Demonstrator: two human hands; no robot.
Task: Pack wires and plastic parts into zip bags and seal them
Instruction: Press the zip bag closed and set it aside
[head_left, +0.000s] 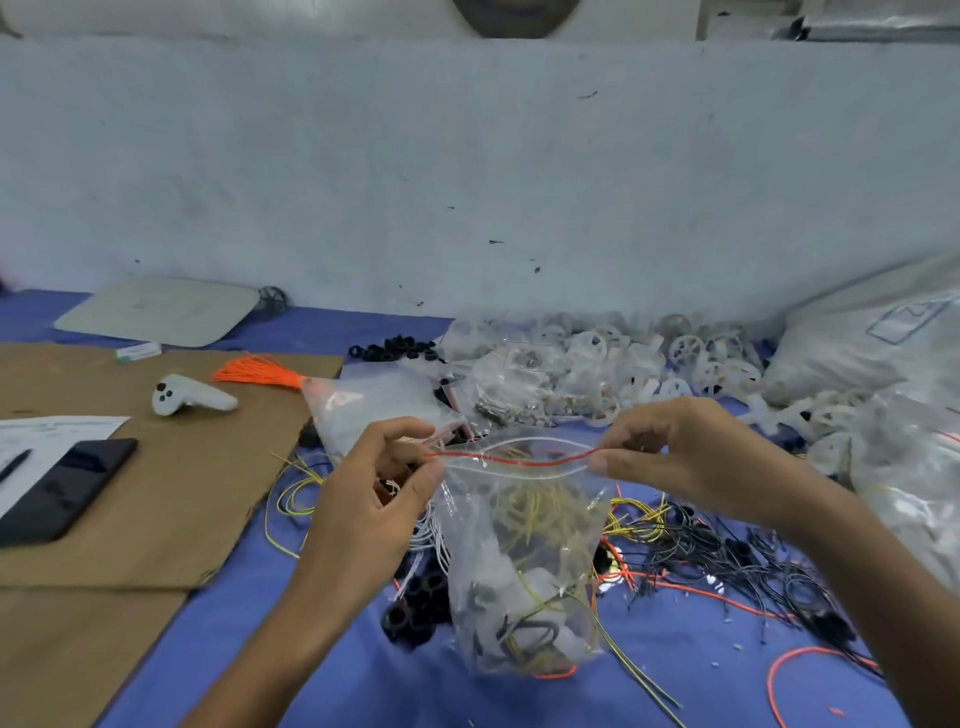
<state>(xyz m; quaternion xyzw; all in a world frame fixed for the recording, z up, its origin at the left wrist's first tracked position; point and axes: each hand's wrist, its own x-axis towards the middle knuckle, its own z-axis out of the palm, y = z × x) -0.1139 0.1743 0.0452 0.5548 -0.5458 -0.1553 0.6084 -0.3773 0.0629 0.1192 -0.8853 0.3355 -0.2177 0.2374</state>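
A clear zip bag (524, 561) with a red zip strip hangs upright between my hands, its mouth partly gaping. Inside it are yellow wires, black rings and white plastic parts. My left hand (374, 483) pinches the left end of the zip strip. My right hand (691, 457) pinches the right end. Loose yellow and black wires (691, 540) lie on the blue cloth beneath and to the right. Black plastic rings (415, 603) sit just left of the bag's bottom.
White plastic wheels (649, 364) are heaped behind, with filled bags (904, 467) at the right. A stack of zip bags (374, 400) lies behind my left hand. On the cardboard (156, 483) at left are a phone (62, 488), a white controller (192, 400) and orange wires (260, 371).
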